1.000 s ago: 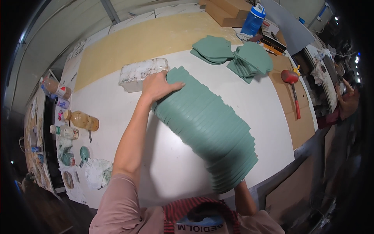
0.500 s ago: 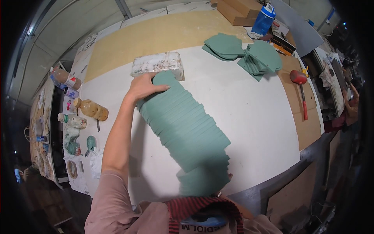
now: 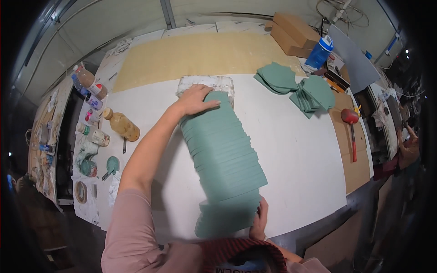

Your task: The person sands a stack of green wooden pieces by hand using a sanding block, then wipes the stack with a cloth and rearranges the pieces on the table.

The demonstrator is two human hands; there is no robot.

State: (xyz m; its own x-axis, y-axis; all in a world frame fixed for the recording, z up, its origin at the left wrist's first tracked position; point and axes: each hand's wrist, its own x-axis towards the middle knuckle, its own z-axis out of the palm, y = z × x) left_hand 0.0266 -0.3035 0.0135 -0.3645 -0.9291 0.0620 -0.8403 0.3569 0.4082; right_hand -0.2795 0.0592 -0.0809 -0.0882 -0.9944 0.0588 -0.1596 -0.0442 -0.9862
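A long overlapping row of green flat sheets, fanned like shingles, lies on the white tabletop in front of me. My left hand grips its far end, thumb on the top sheet and fingers over the left edge. At the near right corner my right hand holds the side of the row, its fingers partly hidden by the sheets. Just beyond my left hand sits a white block wrapped in stained tape, touching or nearly touching the far end of the row; I cannot tell which.
Two piles of green cut pieces lie at the far right. A red mallet rests on brown cardboard. Bottles, including one of yellowish liquid, line the left edge. A blue jug stands near cardboard boxes.
The row of green sheets now lies straighter away from me, its near end shifted left. More of my right hand has come into view at its side. My left hand keeps its grip.
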